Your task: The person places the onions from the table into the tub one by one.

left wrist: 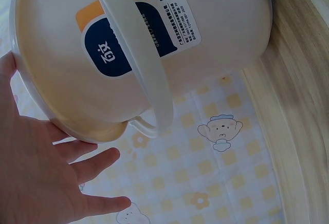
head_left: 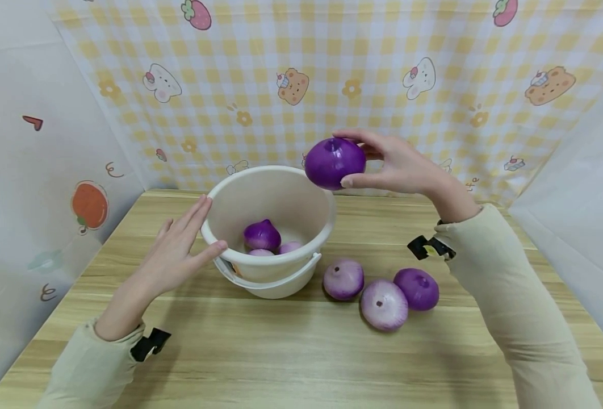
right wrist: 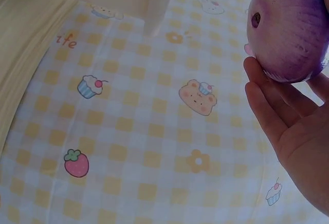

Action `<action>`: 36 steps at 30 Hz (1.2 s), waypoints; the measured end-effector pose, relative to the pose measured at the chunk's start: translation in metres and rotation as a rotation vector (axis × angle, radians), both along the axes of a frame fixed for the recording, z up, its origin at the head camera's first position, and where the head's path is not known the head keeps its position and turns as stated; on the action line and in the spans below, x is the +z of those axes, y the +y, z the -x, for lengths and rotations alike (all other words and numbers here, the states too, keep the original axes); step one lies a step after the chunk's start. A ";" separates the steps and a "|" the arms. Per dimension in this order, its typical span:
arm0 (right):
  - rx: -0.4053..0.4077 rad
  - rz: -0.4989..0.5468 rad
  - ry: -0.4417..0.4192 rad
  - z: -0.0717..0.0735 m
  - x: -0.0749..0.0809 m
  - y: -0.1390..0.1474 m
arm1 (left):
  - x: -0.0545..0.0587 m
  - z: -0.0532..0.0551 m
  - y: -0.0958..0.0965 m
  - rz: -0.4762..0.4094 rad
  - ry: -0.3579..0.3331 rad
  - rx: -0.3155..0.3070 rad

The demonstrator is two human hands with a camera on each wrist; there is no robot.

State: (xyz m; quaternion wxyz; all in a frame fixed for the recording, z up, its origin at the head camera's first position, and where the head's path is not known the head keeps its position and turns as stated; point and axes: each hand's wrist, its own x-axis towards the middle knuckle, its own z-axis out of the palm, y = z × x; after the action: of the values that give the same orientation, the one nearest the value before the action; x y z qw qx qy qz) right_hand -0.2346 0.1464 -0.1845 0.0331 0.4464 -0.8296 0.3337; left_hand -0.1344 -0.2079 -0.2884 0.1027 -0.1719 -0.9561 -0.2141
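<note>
My right hand (head_left: 396,165) grips a purple onion (head_left: 334,163) between thumb and fingers, up in the air by the right rim of the white bucket (head_left: 281,288). In the right wrist view the pale root end of that held onion (right wrist: 288,29) faces the camera. My left hand (head_left: 176,255) rests on the bucket's left rim, its fingers spread and mostly straight; the left wrist view shows this hand (left wrist: 46,167) against the rim too. Inside the bucket lie a dark purple onion (head_left: 262,235) and paler ones partly hidden by the front wall.
Right of the bucket, three onions sit on the wooden table: one close to its base (head_left: 343,279), a pale one (head_left: 384,305) and a purple one (head_left: 417,289). The bucket's handle (head_left: 281,284) hangs down in front. A checked cloth (head_left: 352,51) hangs behind.
</note>
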 end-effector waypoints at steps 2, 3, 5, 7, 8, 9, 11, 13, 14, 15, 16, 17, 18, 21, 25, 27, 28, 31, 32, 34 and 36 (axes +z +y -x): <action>0.005 0.002 -0.008 0.002 0.002 -0.003 | 0.000 0.000 0.000 0.001 0.000 0.000; 0.007 0.003 -0.013 0.003 0.003 -0.005 | 0.000 0.000 0.000 0.001 0.000 -0.001; -0.001 -0.002 -0.022 0.004 0.005 -0.008 | 0.000 0.000 0.000 0.000 -0.001 -0.001; -0.008 0.000 -0.035 0.007 0.006 -0.010 | 0.000 0.000 0.000 -0.003 -0.002 -0.003; -0.011 0.000 -0.048 0.007 0.007 -0.012 | 0.000 0.000 0.000 -0.003 -0.002 -0.003; -0.012 0.001 -0.058 0.008 0.007 -0.013 | 0.000 0.000 0.000 -0.005 -0.002 -0.003; -0.010 0.004 -0.077 0.009 0.009 -0.017 | 0.000 0.000 0.000 -0.005 0.000 -0.004; -0.011 0.004 -0.092 0.009 0.010 -0.020 | 0.000 0.000 0.000 -0.004 0.002 -0.004; -0.011 0.001 -0.096 0.010 0.011 -0.021 | 0.000 0.000 0.000 -0.002 0.001 -0.003; -0.007 0.000 -0.089 0.011 0.011 -0.023 | 0.000 0.000 0.000 -0.001 0.002 -0.003; -0.006 -0.001 -0.082 0.012 0.011 -0.024 | 0.000 0.000 0.000 0.001 0.001 -0.002; -0.006 -0.004 -0.075 0.012 0.011 -0.025 | 0.000 0.000 0.000 0.003 0.001 -0.001; 0.001 -0.002 -0.066 0.013 0.012 -0.027 | 0.000 0.000 0.000 0.004 0.000 -0.001; 0.019 0.004 -0.053 0.013 0.013 -0.031 | 0.000 0.000 0.000 0.004 0.000 0.001; 0.018 0.000 -0.071 0.012 0.015 -0.036 | 0.000 0.000 0.000 0.000 0.006 -0.002; 0.010 -0.008 -0.082 0.013 0.016 -0.038 | 0.000 -0.001 0.000 -0.002 0.010 -0.004; 0.006 -0.011 -0.088 0.013 0.017 -0.039 | 0.000 -0.001 0.000 -0.002 0.012 -0.005; 0.012 -0.006 -0.103 0.014 0.018 -0.043 | 0.000 -0.001 0.000 -0.002 0.014 -0.005; 0.017 -0.002 -0.105 0.015 0.018 -0.044 | 0.000 -0.001 0.000 -0.002 0.014 -0.004; 0.025 0.005 -0.114 0.016 0.018 -0.046 | 0.000 -0.001 0.000 -0.002 0.010 -0.004; 0.031 0.009 -0.120 0.017 0.018 -0.048 | 0.000 -0.001 0.000 -0.003 0.009 -0.004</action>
State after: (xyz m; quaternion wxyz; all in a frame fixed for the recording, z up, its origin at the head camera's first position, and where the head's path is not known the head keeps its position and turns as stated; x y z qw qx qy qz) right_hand -0.2517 0.0980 -0.1664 -0.0199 0.4382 -0.8216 0.3641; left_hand -0.1335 -0.2079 -0.2884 0.1065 -0.1748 -0.9549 -0.2149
